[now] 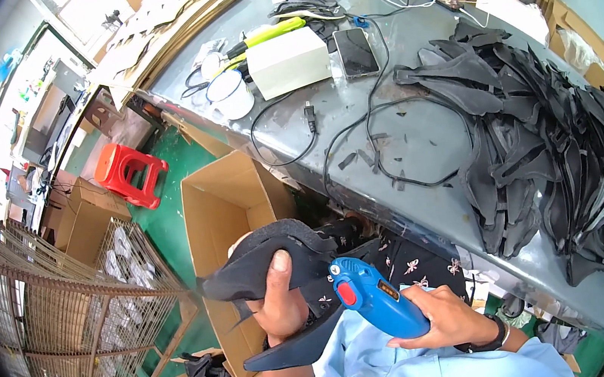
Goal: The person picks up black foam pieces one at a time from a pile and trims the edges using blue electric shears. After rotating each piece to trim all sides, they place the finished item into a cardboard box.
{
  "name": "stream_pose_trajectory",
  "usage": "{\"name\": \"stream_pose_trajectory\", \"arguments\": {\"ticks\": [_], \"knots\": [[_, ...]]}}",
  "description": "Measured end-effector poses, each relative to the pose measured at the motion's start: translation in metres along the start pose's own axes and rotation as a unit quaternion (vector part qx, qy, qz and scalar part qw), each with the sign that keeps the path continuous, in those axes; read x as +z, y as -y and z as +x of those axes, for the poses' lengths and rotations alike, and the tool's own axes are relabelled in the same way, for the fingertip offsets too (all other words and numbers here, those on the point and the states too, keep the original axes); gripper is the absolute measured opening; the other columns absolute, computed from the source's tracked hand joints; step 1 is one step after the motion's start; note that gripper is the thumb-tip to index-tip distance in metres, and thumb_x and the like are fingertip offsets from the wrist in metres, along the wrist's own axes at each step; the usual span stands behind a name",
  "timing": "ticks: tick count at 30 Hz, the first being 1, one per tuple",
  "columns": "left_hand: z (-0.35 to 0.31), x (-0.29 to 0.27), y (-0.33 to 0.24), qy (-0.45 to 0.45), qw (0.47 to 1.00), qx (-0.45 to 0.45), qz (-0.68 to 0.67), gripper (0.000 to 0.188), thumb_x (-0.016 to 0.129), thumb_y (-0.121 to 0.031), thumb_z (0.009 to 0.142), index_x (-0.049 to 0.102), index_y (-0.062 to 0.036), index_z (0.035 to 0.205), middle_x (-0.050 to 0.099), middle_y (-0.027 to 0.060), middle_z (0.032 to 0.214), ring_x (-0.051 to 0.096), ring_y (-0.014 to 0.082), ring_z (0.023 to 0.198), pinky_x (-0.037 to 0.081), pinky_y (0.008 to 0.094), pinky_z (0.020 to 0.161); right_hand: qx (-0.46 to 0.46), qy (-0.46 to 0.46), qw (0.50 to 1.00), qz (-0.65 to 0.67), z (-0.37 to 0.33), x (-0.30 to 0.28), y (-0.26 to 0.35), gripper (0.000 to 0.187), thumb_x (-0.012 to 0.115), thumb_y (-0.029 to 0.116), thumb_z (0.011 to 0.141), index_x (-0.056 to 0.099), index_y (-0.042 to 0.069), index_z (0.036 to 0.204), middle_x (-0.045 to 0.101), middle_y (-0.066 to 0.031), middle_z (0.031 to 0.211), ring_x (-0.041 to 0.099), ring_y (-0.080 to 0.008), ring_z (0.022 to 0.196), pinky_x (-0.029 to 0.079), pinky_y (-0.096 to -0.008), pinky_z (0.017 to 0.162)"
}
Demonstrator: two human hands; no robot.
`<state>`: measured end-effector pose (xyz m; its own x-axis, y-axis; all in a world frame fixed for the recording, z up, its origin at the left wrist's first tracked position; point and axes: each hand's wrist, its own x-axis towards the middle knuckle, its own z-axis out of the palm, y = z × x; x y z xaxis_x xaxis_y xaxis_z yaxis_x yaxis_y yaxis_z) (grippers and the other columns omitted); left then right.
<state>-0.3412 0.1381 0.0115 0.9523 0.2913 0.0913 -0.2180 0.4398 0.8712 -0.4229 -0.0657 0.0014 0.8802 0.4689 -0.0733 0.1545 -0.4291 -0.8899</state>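
Note:
My left hand is closed around a curved black foam piece, with the thumb on its face; part of the fingers is hidden behind it. A second dark flap hangs below that wrist; whether it joins the held piece I cannot tell. My right hand is wrapped round the body of a blue handheld power tool with a red button. The tool's head points at the right end of the foam piece, very close to it; whether they touch is unclear.
A large pile of black foam pieces covers the grey table's right side. A cable, phone, white box and cup lie on the table. Beside me stand an open carton, wire cage and red stool.

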Motion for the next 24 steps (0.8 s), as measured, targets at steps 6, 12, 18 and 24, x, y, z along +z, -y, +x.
{"name": "stream_pose_trajectory", "arguments": {"ticks": [6, 12, 18, 24], "knots": [[-0.01, 0.001, 0.008, -0.006, 0.999, 0.042, 0.022, 0.034, 0.06, -0.008, 0.077, 0.047, -0.0002, 0.108, 0.056, 0.0106, 0.099, 0.055, 0.0185, 0.09, 0.042, 0.031, 0.086, 0.043, -0.002, 0.997, 0.063, 0.002, 0.0, 0.012, 0.062, 0.081, 0.038, 0.065, 0.05, -0.002, 0.101, 0.061, -0.0119, 0.076, 0.064, -0.0202, 0.063, 0.048, -0.0277, 0.058], [-0.018, 0.012, 0.003, 0.045, 0.999, -0.007, -0.027, 0.031, 0.059, -0.008, 0.079, 0.048, -0.0002, 0.107, 0.056, 0.0113, 0.099, 0.055, 0.0184, 0.091, 0.042, 0.0308, 0.086, 0.044, -0.016, 0.996, 0.077, 0.004, 0.0, 0.018, 0.061, 0.082, 0.038, 0.064, 0.05, -0.002, 0.098, 0.058, -0.0099, 0.071, 0.061, -0.0194, 0.058, 0.046, -0.0281, 0.054], [-0.013, 0.012, -0.007, 0.083, 0.993, 0.011, 0.084, 0.026, 0.055, -0.006, 0.077, 0.051, 0.0014, 0.103, 0.058, 0.0123, 0.095, 0.058, 0.0201, 0.087, 0.045, 0.0305, 0.082, -0.025, -0.077, 0.997, -0.015, 0.004, 0.004, 0.012, 0.06, 0.082, 0.034, 0.066, 0.051, -0.003, 0.102, 0.062, -0.012, 0.07, 0.064, -0.0227, 0.058, 0.049, -0.0283, 0.055], [-0.005, -0.002, -0.02, 0.158, 0.97, -0.084, 0.167, 0.025, 0.056, 0.0, 0.081, 0.054, -0.0002, 0.106, 0.058, 0.0076, 0.099, 0.054, 0.014, 0.091, 0.043, 0.0265, 0.082, -0.035, -0.079, 0.989, -0.122, 0.001, 0.007, 0.004, 0.057, 0.08, 0.03, 0.068, 0.051, -0.004, 0.103, 0.064, -0.0147, 0.075, 0.066, -0.0261, 0.062, 0.052, -0.032, 0.057]]}}
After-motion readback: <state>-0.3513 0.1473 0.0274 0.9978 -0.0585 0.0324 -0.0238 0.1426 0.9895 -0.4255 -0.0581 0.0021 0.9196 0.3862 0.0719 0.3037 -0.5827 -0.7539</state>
